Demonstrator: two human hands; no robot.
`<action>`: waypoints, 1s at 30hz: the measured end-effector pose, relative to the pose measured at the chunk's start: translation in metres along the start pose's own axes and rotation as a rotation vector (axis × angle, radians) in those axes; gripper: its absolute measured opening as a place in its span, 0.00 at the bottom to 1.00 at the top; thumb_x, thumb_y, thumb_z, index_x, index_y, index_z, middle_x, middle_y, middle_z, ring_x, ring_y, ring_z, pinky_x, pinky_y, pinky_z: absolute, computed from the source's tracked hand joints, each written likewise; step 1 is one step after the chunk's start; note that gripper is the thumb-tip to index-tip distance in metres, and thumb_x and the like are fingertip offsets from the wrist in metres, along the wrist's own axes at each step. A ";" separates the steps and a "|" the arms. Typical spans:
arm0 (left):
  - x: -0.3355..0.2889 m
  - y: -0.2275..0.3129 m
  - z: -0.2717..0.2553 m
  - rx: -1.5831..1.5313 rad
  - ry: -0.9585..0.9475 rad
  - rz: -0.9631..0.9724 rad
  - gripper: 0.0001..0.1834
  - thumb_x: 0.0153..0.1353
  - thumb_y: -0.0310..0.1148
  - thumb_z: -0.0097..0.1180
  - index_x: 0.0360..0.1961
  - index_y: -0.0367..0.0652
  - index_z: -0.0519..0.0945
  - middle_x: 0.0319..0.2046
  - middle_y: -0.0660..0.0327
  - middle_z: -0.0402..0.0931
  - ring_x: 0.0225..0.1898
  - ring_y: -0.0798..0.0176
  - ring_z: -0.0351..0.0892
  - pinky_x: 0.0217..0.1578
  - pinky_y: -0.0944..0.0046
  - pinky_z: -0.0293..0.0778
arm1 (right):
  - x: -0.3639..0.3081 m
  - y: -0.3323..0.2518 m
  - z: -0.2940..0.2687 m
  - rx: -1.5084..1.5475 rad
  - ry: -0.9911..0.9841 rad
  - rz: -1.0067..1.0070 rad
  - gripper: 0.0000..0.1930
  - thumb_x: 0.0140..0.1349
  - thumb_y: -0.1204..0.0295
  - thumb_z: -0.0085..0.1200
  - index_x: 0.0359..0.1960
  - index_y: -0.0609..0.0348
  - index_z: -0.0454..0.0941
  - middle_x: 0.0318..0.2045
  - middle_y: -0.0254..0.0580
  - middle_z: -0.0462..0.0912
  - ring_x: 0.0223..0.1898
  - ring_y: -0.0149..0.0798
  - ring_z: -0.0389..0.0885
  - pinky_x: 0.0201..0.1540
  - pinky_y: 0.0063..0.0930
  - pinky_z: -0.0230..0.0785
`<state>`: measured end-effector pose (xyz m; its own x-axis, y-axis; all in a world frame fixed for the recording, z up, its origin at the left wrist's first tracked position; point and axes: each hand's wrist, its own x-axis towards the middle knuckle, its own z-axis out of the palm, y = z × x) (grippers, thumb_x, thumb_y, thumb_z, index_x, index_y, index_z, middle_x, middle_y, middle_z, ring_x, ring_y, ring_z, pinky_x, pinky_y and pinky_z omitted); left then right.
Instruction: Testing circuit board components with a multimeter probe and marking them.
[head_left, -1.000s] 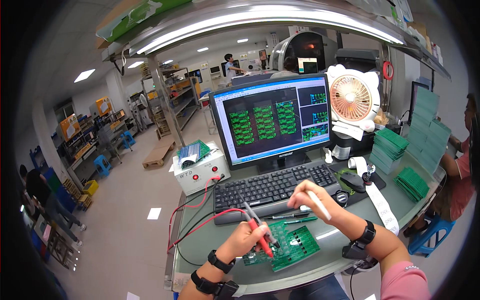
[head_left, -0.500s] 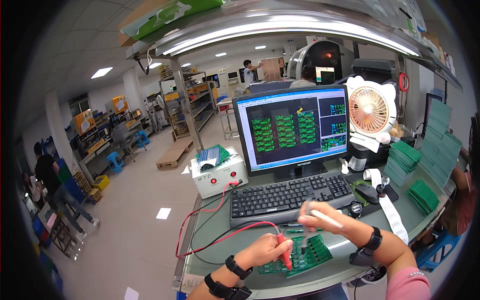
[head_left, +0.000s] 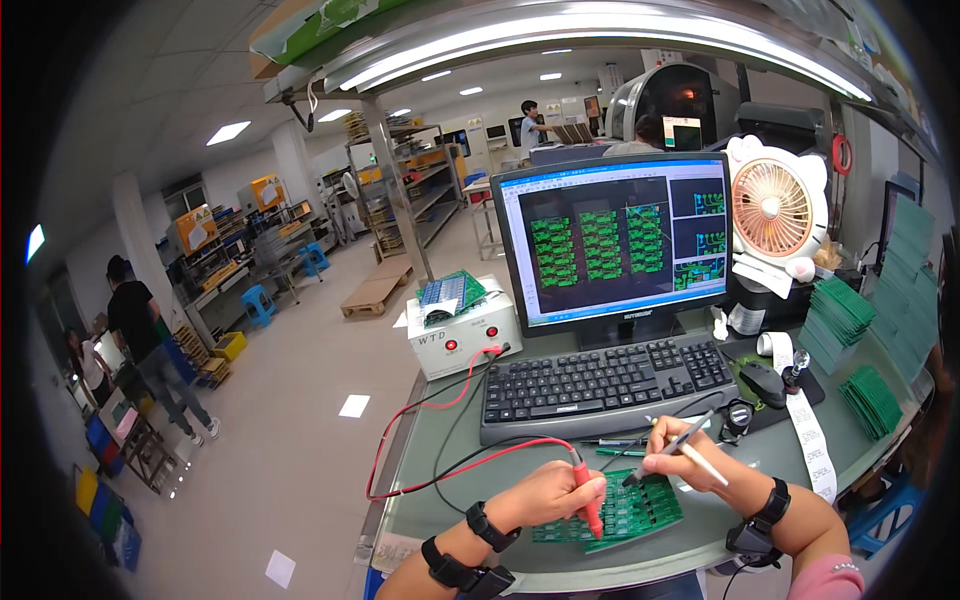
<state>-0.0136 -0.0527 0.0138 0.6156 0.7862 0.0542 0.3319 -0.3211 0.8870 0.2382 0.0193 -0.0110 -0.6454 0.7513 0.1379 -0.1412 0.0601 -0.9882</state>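
Observation:
My left hand (head_left: 548,494) is closed around a red test probe (head_left: 590,508), its tip pointing down at a panel of green circuit boards (head_left: 656,506). A red lead runs from the probe back to the white box. My right hand (head_left: 668,450) pinches a grey pen-shaped tool (head_left: 690,434) whose dark tip is at the panel's upper part; I cannot tell whether it touches. A white stick (head_left: 706,464) lies across the same hand, between the fingers. The left hand covers part of the panel.
Behind the hands stand a black keyboard (head_left: 600,385) and a monitor (head_left: 598,245) showing a board picture. A white tester box (head_left: 465,335) is on the left. To the right are a mouse (head_left: 763,384), a paper strip (head_left: 808,445), stacked green boards (head_left: 870,402) and a fan (head_left: 772,205).
My right hand has turned the grey tool from upright to a slant, its tip now further up the panel. The left hand keeps the red probe. The whole view has shifted slightly.

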 end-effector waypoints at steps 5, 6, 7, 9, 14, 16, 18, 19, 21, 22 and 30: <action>-0.002 0.001 -0.001 -0.027 -0.004 -0.068 0.23 0.72 0.45 0.36 0.32 0.39 0.77 0.21 0.62 0.77 0.18 0.71 0.70 0.24 0.69 0.69 | -0.004 -0.003 0.015 -0.054 -0.026 0.019 0.14 0.56 0.72 0.65 0.30 0.54 0.67 0.27 0.30 0.75 0.32 0.24 0.75 0.33 0.19 0.66; -0.003 0.003 -0.001 -0.079 -0.005 -0.097 0.23 0.72 0.45 0.36 0.34 0.39 0.78 0.23 0.61 0.79 0.19 0.72 0.71 0.24 0.70 0.70 | -0.004 0.004 0.011 -0.044 -0.024 -0.009 0.15 0.56 0.71 0.65 0.29 0.54 0.67 0.27 0.30 0.75 0.31 0.23 0.74 0.32 0.19 0.66; -0.002 0.002 0.000 -0.078 0.003 -0.104 0.23 0.72 0.45 0.36 0.34 0.39 0.78 0.23 0.61 0.79 0.19 0.72 0.71 0.24 0.70 0.70 | -0.006 0.005 0.010 -0.062 -0.013 -0.017 0.15 0.56 0.71 0.65 0.28 0.54 0.66 0.26 0.29 0.74 0.30 0.23 0.73 0.32 0.19 0.65; -0.001 -0.004 0.001 -0.333 0.032 -0.071 0.24 0.73 0.45 0.35 0.39 0.36 0.79 0.25 0.59 0.81 0.21 0.72 0.74 0.25 0.71 0.72 | -0.008 0.003 0.011 -0.027 0.004 -0.001 0.14 0.56 0.72 0.64 0.28 0.54 0.66 0.26 0.29 0.74 0.29 0.23 0.72 0.32 0.19 0.65; -0.001 0.004 -0.006 -0.407 0.013 -0.134 0.16 0.69 0.39 0.49 0.41 0.36 0.78 0.29 0.60 0.79 0.27 0.71 0.78 0.32 0.69 0.73 | -0.009 0.004 0.010 -0.070 -0.003 0.008 0.14 0.56 0.72 0.64 0.27 0.54 0.66 0.27 0.27 0.71 0.29 0.22 0.68 0.32 0.19 0.62; 0.001 0.003 -0.007 -0.383 0.003 -0.106 0.14 0.68 0.38 0.51 0.39 0.37 0.78 0.29 0.61 0.79 0.27 0.71 0.78 0.32 0.70 0.73 | -0.009 0.000 0.011 -0.108 0.002 -0.019 0.14 0.57 0.73 0.63 0.27 0.54 0.65 0.25 0.28 0.71 0.29 0.22 0.69 0.31 0.19 0.62; 0.000 0.000 -0.008 -0.382 0.036 -0.087 0.11 0.66 0.36 0.55 0.36 0.38 0.77 0.29 0.61 0.79 0.28 0.71 0.79 0.31 0.70 0.72 | -0.007 0.003 0.010 -0.186 -0.026 -0.064 0.14 0.58 0.74 0.63 0.27 0.54 0.65 0.25 0.28 0.72 0.31 0.23 0.71 0.31 0.21 0.64; -0.001 -0.003 -0.009 -0.408 0.063 -0.128 0.12 0.67 0.37 0.52 0.36 0.37 0.76 0.28 0.60 0.80 0.27 0.69 0.80 0.31 0.70 0.73 | -0.004 0.009 0.007 -0.215 -0.049 -0.078 0.14 0.59 0.72 0.63 0.27 0.53 0.65 0.26 0.29 0.72 0.31 0.24 0.73 0.32 0.22 0.64; -0.004 -0.008 -0.012 -0.444 0.075 -0.125 0.18 0.71 0.42 0.44 0.36 0.37 0.76 0.28 0.58 0.80 0.26 0.66 0.81 0.31 0.69 0.75 | 0.000 0.007 0.010 -0.273 -0.071 -0.066 0.14 0.60 0.70 0.62 0.27 0.54 0.65 0.27 0.30 0.72 0.32 0.25 0.73 0.33 0.22 0.65; -0.004 -0.004 -0.013 -0.413 0.072 -0.116 0.22 0.71 0.45 0.39 0.37 0.36 0.77 0.27 0.57 0.80 0.26 0.65 0.82 0.32 0.68 0.75 | 0.000 0.008 0.010 -0.269 -0.070 -0.087 0.15 0.60 0.67 0.62 0.28 0.54 0.65 0.26 0.28 0.69 0.31 0.23 0.71 0.31 0.21 0.62; 0.000 0.006 -0.008 -0.503 0.064 -0.190 0.20 0.70 0.42 0.43 0.42 0.33 0.77 0.31 0.52 0.82 0.29 0.62 0.82 0.32 0.66 0.77 | -0.011 -0.002 0.013 -0.270 -0.096 -0.089 0.14 0.62 0.65 0.59 0.29 0.54 0.65 0.24 0.26 0.67 0.28 0.21 0.67 0.28 0.19 0.58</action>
<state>-0.0171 -0.0500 0.0233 0.5281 0.8414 -0.1148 0.0407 0.1100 0.9931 0.2354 0.0024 -0.0095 -0.7096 0.6702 0.2174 -0.0040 0.3047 -0.9524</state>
